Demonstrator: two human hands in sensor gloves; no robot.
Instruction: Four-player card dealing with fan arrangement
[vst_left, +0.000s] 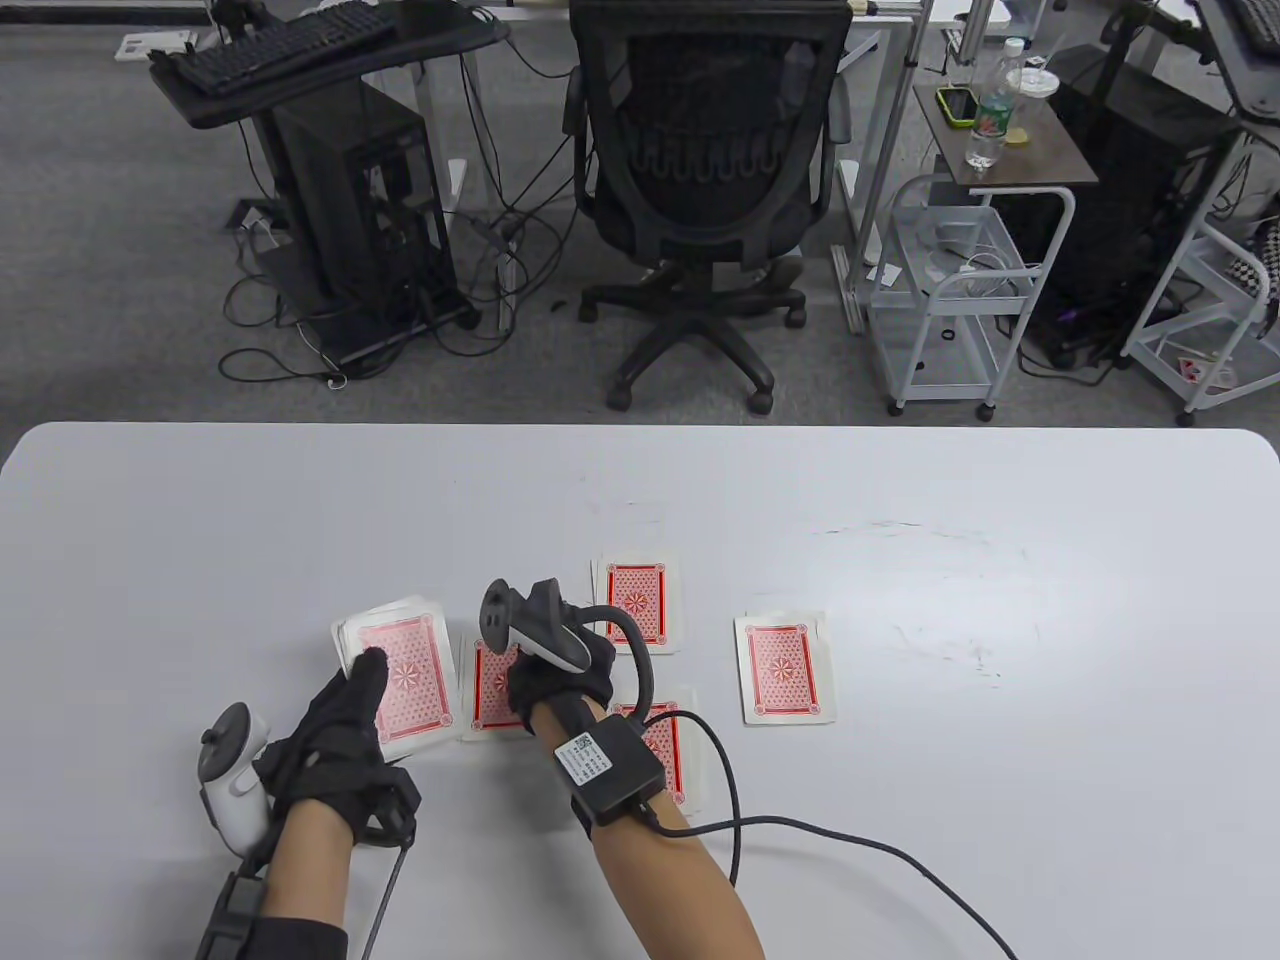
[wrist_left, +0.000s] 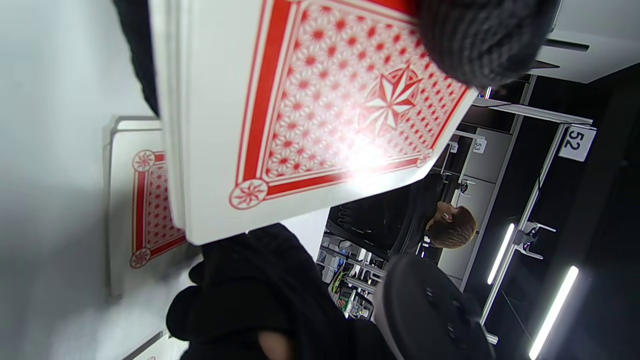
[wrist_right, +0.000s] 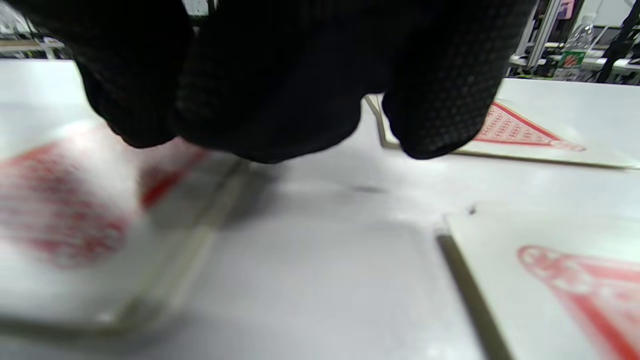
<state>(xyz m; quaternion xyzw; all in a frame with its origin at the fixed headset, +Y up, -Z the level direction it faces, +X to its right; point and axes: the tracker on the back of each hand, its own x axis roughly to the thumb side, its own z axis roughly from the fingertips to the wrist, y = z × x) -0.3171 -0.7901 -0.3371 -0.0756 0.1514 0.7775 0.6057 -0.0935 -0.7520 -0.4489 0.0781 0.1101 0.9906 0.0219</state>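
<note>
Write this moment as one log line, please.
left hand: holds deck | right hand: over left pile | piles on table: four

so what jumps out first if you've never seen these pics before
The red-backed deck held in the left hand near the table's front edge draws the eye first, filling much of the left wrist view. Next come the dealt piles of face-down cards on the white table: the right hand sits over one pile, with others farther back, to the right and under the right forearm.
</note>
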